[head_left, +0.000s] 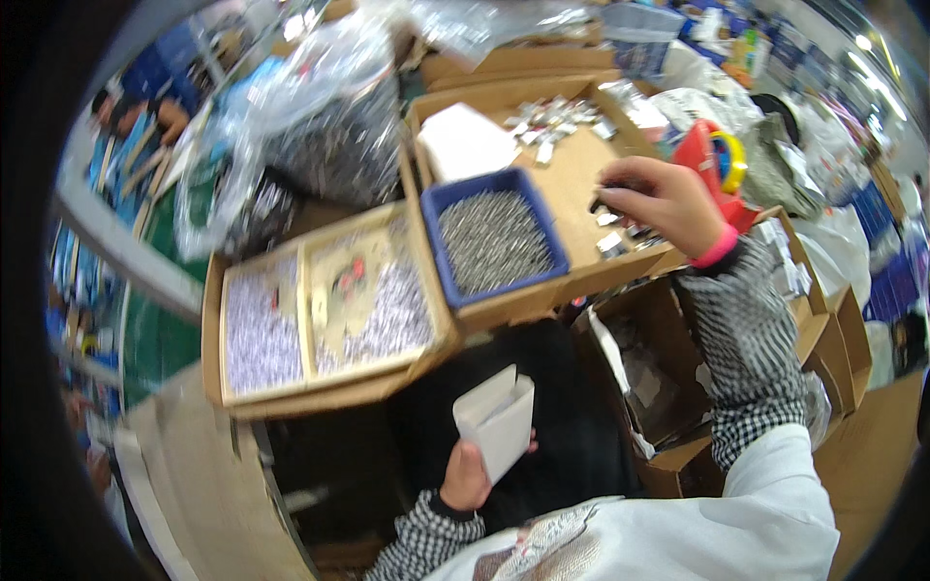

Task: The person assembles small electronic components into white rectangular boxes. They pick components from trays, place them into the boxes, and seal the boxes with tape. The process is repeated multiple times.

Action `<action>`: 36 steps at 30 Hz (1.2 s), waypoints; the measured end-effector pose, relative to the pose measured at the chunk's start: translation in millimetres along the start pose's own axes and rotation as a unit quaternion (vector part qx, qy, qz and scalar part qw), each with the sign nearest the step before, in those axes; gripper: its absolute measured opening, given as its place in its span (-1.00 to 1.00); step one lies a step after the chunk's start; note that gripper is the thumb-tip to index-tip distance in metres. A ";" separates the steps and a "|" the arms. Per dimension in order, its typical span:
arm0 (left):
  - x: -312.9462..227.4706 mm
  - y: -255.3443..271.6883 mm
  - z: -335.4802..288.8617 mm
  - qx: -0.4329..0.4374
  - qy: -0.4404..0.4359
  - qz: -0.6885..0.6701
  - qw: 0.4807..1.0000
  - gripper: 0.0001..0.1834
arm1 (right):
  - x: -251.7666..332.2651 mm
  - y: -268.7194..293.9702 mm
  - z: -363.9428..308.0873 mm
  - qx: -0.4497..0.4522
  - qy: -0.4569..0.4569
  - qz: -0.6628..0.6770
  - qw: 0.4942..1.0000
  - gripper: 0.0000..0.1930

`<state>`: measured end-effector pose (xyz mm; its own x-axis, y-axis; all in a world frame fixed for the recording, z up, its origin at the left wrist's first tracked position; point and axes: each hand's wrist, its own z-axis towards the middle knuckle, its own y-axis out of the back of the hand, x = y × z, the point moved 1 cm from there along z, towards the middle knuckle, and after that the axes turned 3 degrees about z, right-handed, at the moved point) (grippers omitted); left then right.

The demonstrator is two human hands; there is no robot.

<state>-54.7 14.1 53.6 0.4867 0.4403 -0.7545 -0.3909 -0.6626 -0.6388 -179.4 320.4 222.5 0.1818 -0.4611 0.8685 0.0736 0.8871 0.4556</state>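
Low in front of my body, my left hand (467,477) is wrapped round a small white box (499,428) whose top flap stands up. My right hand (675,201) reaches over the right part of a shallow cardboard tray (572,184), thumb and fingers pinched together. A small dark piece (597,206) shows at the fingertips; its kind is too small to make out. Just below the fingers lie a few small metallic pieces (610,244). Farther back in the tray is a pile of similar silvery pieces (564,123). Beside them sits a blue bin (433,218) full of small metal pins.
A divided wooden tray (308,329) with pale small parts stands at left. White cartons (470,140) lie at the tray's back left. Right of my right hand is a red tape dispenser (699,155) with a yellow roll. An open cardboard box (668,426) stands below my right forearm.
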 end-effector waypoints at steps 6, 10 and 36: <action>3.1 2.7 5.5 0.009 -0.065 0.067 0.996 0.00 | 53.8 -67.4 -75.2 0.136 0.145 -0.005 0.980 -0.82; 3.9 -4.8 3.5 0.008 -0.090 0.085 0.992 -0.03 | 51.3 -112.1 -83.4 0.137 0.129 0.025 0.982 -0.86; 5.4 -2.9 -5.1 0.026 -0.027 -0.020 0.999 0.16 | 32.7 -108.6 -95.8 0.196 0.052 -0.030 0.979 -0.74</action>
<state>-46.9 15.3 52.1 0.4605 0.4993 -0.7339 -0.4123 -0.6119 -0.6750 -87.4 210.7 182.7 0.2897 -0.4902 0.8221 -0.2899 0.7736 0.5635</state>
